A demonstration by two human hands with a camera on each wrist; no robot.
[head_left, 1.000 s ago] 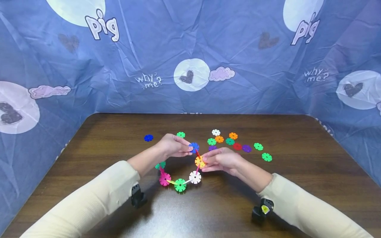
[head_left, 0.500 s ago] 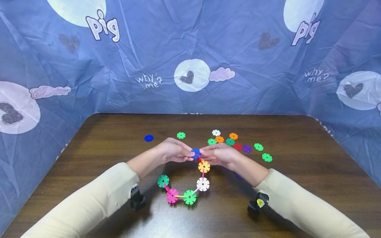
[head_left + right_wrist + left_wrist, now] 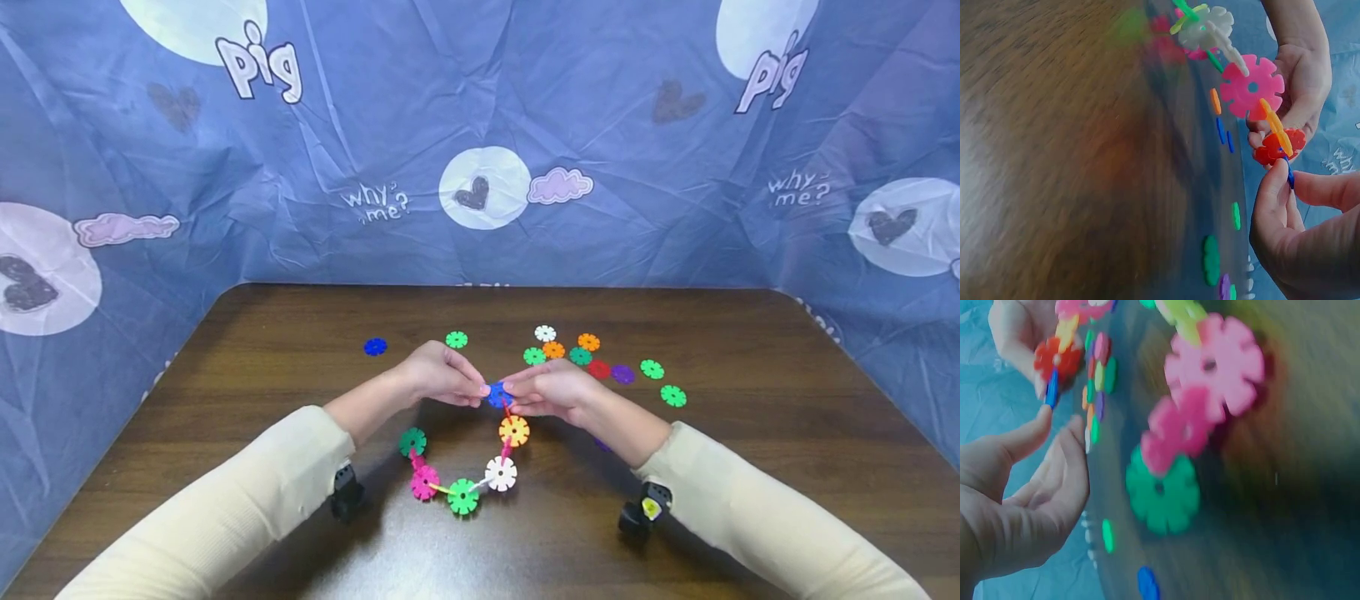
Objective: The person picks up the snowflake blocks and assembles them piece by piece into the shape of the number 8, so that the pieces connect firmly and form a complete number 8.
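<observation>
One cream sleeve (image 3: 210, 508) comes in at the lower left, with a small black camera (image 3: 345, 492) by its cuff. Above it, a dark blue disc (image 3: 376, 347) lies flat on the brown desk (image 3: 270, 367).

Next is a chain (image 3: 462, 495) of notched plastic discs, hanging like a big U in the middle of the frame. Its left end is a dark green disc (image 3: 412, 442). Then come pink discs (image 3: 424, 484), a thin yellow one (image 3: 440, 489), a bright green disc (image 3: 464, 505) at the bottom, white discs (image 3: 501, 474), another pink one, a yellow-orange disc (image 3: 514, 431), a red disc (image 3: 1054, 360) and, at the top, a bright blue disc (image 3: 498, 395).

The left hand (image 3: 442, 377) is left of that blue disc. Its thumb and fingers are a bit apart, and the thumb tip is right at the disc's edge. The right hand (image 3: 557, 392) pinches the blue disc between thumb and finger.

Behind the hands lie a loose green disc (image 3: 457, 339), a loose white disc (image 3: 545, 333), two orange discs (image 3: 553, 350), a loose red disc (image 3: 598, 368), a purple disc (image 3: 622, 374) and, farther right, two more green discs (image 3: 652, 369). Another cream sleeve (image 3: 795, 508) fills the lower right.
</observation>
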